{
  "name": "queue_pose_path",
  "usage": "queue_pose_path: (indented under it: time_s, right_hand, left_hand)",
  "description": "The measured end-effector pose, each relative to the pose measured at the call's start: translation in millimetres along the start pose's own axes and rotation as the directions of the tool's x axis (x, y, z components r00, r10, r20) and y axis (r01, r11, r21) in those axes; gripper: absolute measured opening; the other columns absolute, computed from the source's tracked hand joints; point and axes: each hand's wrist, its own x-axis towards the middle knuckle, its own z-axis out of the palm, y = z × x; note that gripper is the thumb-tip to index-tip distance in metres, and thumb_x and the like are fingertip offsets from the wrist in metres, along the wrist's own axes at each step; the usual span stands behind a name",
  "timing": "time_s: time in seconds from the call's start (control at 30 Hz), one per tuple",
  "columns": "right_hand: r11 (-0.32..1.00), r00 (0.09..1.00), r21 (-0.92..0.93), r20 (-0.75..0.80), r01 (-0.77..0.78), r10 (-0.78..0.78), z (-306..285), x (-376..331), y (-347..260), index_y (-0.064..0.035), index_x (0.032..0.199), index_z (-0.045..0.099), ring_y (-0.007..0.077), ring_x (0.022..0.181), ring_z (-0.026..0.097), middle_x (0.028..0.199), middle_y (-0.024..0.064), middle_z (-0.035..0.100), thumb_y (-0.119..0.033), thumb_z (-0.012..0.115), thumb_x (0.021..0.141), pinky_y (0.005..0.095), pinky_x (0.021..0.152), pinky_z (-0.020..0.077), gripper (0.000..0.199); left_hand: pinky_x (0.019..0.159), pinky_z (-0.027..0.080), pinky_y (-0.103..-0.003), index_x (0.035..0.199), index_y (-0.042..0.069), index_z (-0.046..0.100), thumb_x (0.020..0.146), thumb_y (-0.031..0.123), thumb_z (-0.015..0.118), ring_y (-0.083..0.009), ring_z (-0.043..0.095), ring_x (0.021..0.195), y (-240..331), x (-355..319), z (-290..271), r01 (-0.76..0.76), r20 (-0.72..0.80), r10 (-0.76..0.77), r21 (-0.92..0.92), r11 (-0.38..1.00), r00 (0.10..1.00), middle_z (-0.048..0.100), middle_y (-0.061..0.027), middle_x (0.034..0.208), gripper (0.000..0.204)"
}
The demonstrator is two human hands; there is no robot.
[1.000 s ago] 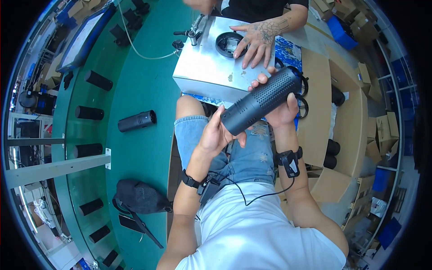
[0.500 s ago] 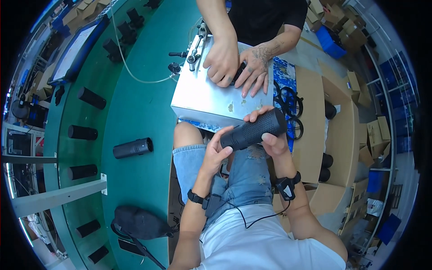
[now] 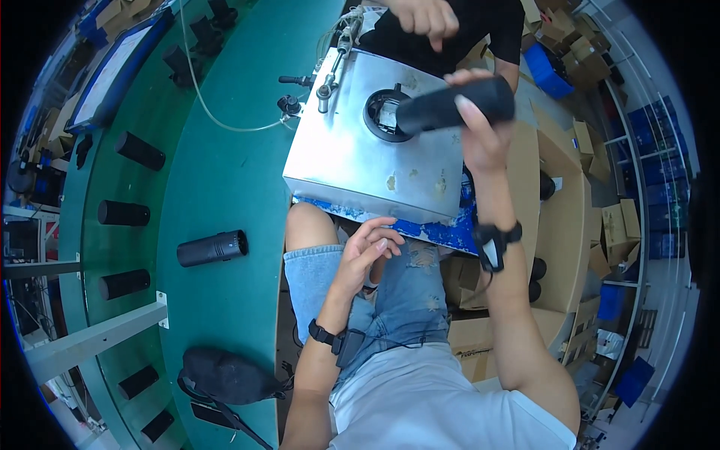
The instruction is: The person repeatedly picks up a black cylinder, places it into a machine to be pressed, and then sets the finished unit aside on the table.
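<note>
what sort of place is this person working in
Probably an assembly workshop: matching black cylinders lie spaced out at left, a thin hose reaches a metal box, and a large open carton stands at right.

No txt legible; dark print on cardboard flap [image 3: 474, 354], nearer wearer & R of metal box [image 3: 349, 154], too small to read; faint marks on wht framed panel [image 3: 112, 73], L of same box, blurred.

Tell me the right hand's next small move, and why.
Probably tip the black cylinder upright above the black ring on the metal box: the right hand holds it slanted, its left end overlapping the ring in this view, and the co-worker's hand is off the ring. Blur hides whether they touch.
</note>
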Motion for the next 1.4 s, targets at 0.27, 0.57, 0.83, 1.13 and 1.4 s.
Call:
queue_pose_path:
  time_s: [0.27,0.57,0.83,1.13,1.4]
  right_hand:
    - [0.900,0.997,-0.430,-0.036,-0.075,0.066,26,20,85,0.0003,0.108,0.057,0.0140,0.093,0.061,0.101,0.0079,0.065,-0.018,0.079,0.078,0.0281,0.086,0.0476,0.041]
    - [0.828,0.989,-0.541,-0.070,-0.149,0.132,19,31,78,-0.0011,0.110,0.057,0.0159,0.090,0.062,0.097,0.0088,0.067,-0.021,0.080,0.075,0.0301,0.088,0.0471,0.047]
    - [0.924,0.993,-0.365,-0.068,-0.115,0.097,33,17,92,-0.0019,0.100,0.062,0.0101,0.082,0.061,0.086,0.0037,0.067,-0.016,0.077,0.077,0.0256,0.078,0.0476,0.030]
    - [0.948,0.978,-0.276,0.086,-0.160,0.190,20,20,83,-0.0009,0.112,0.056,0.0155,0.095,0.062,0.099,0.0079,0.067,-0.013,0.075,0.078,0.0302,0.091,0.0465,0.041]
    - [0.954,0.990,-0.290,0.090,-0.079,0.109,16,18,96,-0.0020,0.106,0.055,0.0174,0.089,0.063,0.093,0.0093,0.066,-0.005,0.068,0.078,0.0322,0.087,0.0488,0.030]
  left_hand:
    - [0.081,0.045,-0.026,0.130,-0.001,0.046,0.092,0.017,0.055,-0.0171,0.061,0.092,0,6,3,-0.003,-0.008,0.003,-0.024,1.000,1.000,0.062,-0.0138,0.106,0.043]
    - [0.080,0.045,-0.026,0.127,-0.001,0.048,0.091,0.017,0.055,-0.0168,0.061,0.090,-2,5,0,-0.004,-0.007,0.003,-0.010,1.000,1.000,0.062,-0.0135,0.105,0.041]
    - [0.081,0.046,-0.026,0.125,-0.001,0.049,0.091,0.017,0.055,-0.0167,0.061,0.090,1,0,1,0.035,-0.011,-0.035,-0.024,0.999,0.999,0.062,-0.0129,0.104,0.039]
    - [0.082,0.050,-0.029,0.116,0.000,0.054,0.090,0.010,0.056,-0.0159,0.061,0.091,84,-4,-9,-0.173,-0.020,0.177,0.136,0.976,0.984,0.063,-0.0106,0.098,0.028]
    - [0.080,0.050,-0.029,0.110,0.000,0.061,0.089,0.024,0.060,-0.0167,0.064,0.084,234,124,-87,-0.240,-0.031,0.474,0.832,0.500,0.880,0.067,-0.0103,0.092,0.032]
